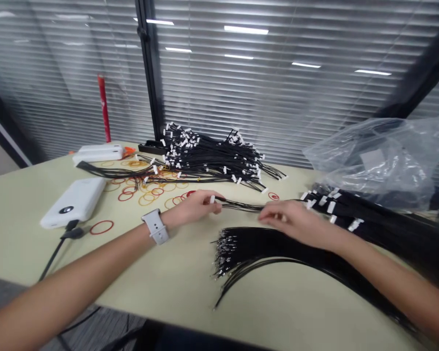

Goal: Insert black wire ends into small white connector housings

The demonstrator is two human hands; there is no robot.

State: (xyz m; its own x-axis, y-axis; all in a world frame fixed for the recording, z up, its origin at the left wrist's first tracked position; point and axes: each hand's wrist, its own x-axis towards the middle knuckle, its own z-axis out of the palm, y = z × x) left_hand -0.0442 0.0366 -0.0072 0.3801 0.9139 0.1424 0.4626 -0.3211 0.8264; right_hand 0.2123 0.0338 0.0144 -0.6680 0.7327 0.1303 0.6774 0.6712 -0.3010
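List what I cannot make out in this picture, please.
Head view only.
Right hand: its grip on the thin wire bundle is hidden by its own back.
Plastic bag: contents blurred by glare.
White labels: print too small.
Long black wires: far ends hidden under the right forearm.

We find no text we can read. The white tags [331, 207] on the black cables [388, 231] are too small to tell. The red tube [104, 105] bears pale marks we cannot make out. The power bank [76, 197] has a dark round window showing nothing legible.
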